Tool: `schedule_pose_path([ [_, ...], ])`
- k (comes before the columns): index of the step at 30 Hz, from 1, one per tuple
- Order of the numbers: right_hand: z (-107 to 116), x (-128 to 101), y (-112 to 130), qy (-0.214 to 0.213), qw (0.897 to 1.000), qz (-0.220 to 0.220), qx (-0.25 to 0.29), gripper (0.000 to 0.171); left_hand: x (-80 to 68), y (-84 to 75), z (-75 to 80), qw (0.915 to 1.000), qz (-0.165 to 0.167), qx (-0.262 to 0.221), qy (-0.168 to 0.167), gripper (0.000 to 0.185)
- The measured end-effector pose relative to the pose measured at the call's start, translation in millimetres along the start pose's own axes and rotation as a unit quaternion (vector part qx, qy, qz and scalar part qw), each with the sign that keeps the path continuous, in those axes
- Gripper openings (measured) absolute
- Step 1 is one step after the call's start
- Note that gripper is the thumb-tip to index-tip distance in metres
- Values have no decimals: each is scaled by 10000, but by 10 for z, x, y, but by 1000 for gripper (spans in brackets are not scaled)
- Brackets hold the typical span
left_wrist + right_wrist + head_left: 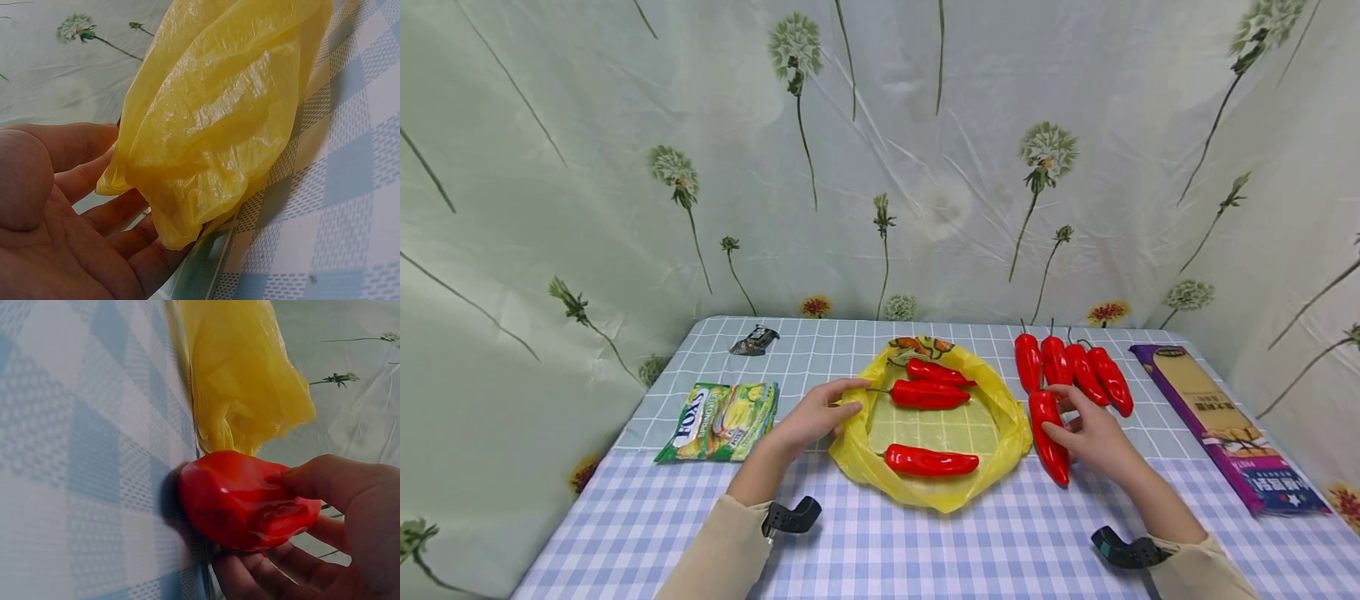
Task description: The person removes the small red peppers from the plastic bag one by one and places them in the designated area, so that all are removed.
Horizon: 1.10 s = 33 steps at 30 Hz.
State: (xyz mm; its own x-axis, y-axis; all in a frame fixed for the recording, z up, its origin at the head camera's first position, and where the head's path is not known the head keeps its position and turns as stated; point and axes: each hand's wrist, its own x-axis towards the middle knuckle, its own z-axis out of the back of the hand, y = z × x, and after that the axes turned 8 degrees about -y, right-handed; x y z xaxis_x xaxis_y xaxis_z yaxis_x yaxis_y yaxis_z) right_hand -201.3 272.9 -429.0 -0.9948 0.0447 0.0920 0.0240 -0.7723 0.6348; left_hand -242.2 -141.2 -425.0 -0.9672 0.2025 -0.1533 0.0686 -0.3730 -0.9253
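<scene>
A yellow plastic bag point(1000, 442) lies spread open at the table's middle with three red peppers inside, one of them at its near edge point(931, 461). My left hand point(842, 400) rests against the bag's left rim. In the left wrist view the palm point(75, 237) is open and the bag point(212, 112) lies on straight fingers. My right hand point(1067, 421) grips a red pepper point(1048, 446) just right of the bag. In the right wrist view thumb and fingers of that hand point(325, 537) curl round this pepper point(244, 500), which touches the bag point(244, 381).
Several more red peppers point(1086, 375) lie in a row behind my right hand. A purple flat box point(1221, 421) sits at the right edge, a green Fox's candy pack point(722, 421) at the left, a small dark wrapper point(755, 340) behind it. A flowered curtain closes the back.
</scene>
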Motion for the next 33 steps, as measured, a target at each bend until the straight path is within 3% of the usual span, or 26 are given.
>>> schedule_pose_path([
  [13,3,-11,5,137,9992,-146,-349,71,-8,-5,0,10000,29,53,-23,41],
  [33,8,-6,-15,156,9988,-100,-456,73,-7,2,-7,10000,16,-33,16,41],
])
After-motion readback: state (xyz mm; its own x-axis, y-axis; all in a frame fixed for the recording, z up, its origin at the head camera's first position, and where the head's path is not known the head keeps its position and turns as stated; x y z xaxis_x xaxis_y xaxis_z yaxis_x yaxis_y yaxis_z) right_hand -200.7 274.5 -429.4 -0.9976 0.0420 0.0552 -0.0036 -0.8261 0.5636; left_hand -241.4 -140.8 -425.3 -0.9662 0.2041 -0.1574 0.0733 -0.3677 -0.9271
